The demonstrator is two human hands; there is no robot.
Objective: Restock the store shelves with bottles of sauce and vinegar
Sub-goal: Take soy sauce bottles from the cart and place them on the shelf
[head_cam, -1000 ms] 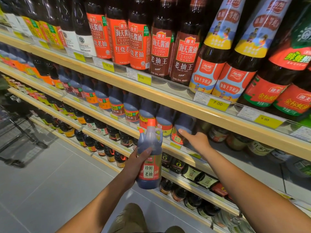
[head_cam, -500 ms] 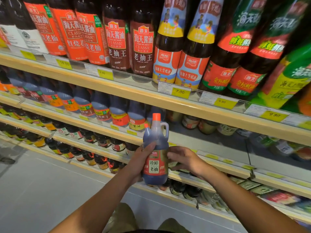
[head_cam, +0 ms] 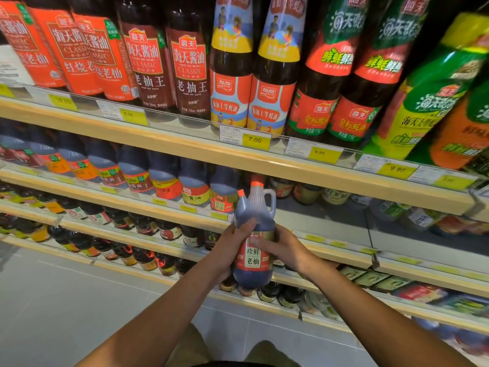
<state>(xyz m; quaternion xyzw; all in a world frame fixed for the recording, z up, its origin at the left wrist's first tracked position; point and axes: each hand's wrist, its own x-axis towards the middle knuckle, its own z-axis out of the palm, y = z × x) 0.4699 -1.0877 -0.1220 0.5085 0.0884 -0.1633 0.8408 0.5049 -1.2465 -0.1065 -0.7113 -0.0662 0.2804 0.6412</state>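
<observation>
**Both hands on jug at shelf front**

Shelf unit (head_cam: 238, 157) full of dark sauce bottles; second shelf (head_cam: 330, 223) bare toward its right end. Soy sauce jug (head_cam: 255, 258) upright in the air before that shelf's front edge. Left hand (head_cam: 229, 250) wraps its left side, right hand (head_cam: 284, 249) clasps its right side.

Two hands (head_cam: 232, 250) (head_cam: 284, 249) hold one jug of dark soy sauce (head_cam: 253, 234); four shelves (head_cam: 238, 157) show, and five yellow price tags (head_cam: 255, 141) are readable.
</observation>
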